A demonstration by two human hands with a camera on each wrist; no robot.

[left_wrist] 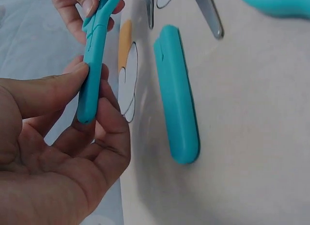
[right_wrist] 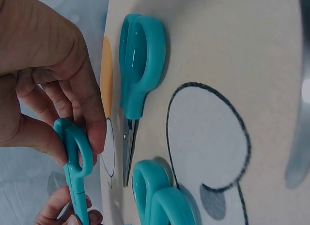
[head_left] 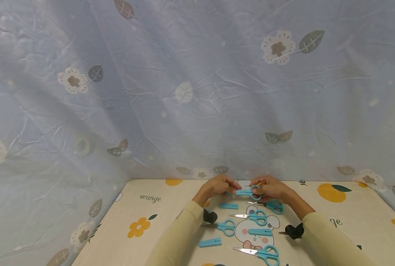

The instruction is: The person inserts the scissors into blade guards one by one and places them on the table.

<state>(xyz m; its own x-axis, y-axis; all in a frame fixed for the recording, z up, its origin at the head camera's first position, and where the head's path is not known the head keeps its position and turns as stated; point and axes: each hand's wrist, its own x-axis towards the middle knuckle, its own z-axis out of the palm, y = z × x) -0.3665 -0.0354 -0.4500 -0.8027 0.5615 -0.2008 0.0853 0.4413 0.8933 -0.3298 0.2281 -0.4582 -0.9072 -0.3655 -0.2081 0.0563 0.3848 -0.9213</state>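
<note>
My right hand (head_left: 272, 187) holds a pair of scissors by its turquoise handles (right_wrist: 80, 150), thumb on one side and fingers on the other. A turquoise blade cover (left_wrist: 92, 97) encloses the blades, so no metal shows there. Near the cover's closed tip, my left hand (head_left: 221, 184) pinches it between thumb and fingers. Both hands are at the far side of the table. Just below the left hand lies a loose blade cover (left_wrist: 177, 94). Uncovered scissors (right_wrist: 140, 60) lie beside the right hand, with part of another pair (right_wrist: 169, 208) lower in the right wrist view.
Closer to me lie more turquoise scissors (head_left: 259, 218), including one pair (head_left: 227, 227) at left and another (head_left: 268, 255) in front. Two further blade covers, one central (head_left: 259, 232) and one left (head_left: 210, 242), rest among them. A patterned curtain (head_left: 197, 111) hangs behind the printed tablecloth (head_left: 170, 221).
</note>
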